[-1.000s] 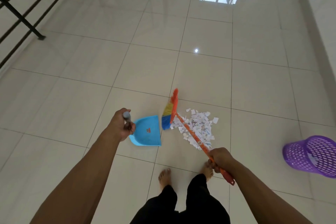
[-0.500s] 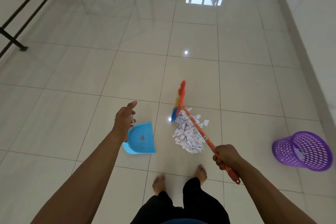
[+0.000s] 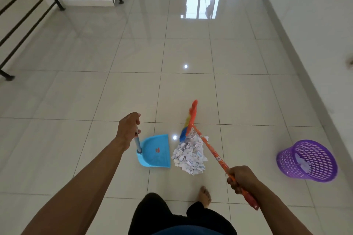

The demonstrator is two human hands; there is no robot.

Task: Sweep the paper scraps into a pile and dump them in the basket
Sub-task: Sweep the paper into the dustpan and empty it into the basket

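White paper scraps point(image 3: 189, 155) lie gathered in a loose pile on the tiled floor point(image 3: 95, 91), just in front of the person's bare foot point(image 3: 206, 195). Touching or nearly touching the pile's left edge sits a blue dustpan point(image 3: 155, 151), its open lip facing the paper. The left hand point(image 3: 128, 129) is wrapped around the top of the dustpan's upright handle, fingers point(image 3: 138, 117) curled closed on it. The right hand point(image 3: 241, 179) grips an orange broom point(image 3: 209, 148) low on its stick, fingers folded tight around it; the bristle head rests on the floor at the far end of the pile. A purple basket point(image 3: 307, 161) lies tipped on its side well to the right, near the wall, with what looks like a bit of paper already in it.

The piling looks done, so the step in hand appears to be loading the pan. To do it well, the pan's lip should press flat against the tile so scraps cannot slide beneath, and the left hand should hold it steady against the push. The broom head would best start on the far right side of the pile and draw leftward in short, low strokes, since light paper is likely to flutter or skip over the lip if flicked hard. A few strays at the pile's near edge may need a second pass. Carrying the loaded pan level toward the basket, and righting the basket first, should keep the paper from spilling.
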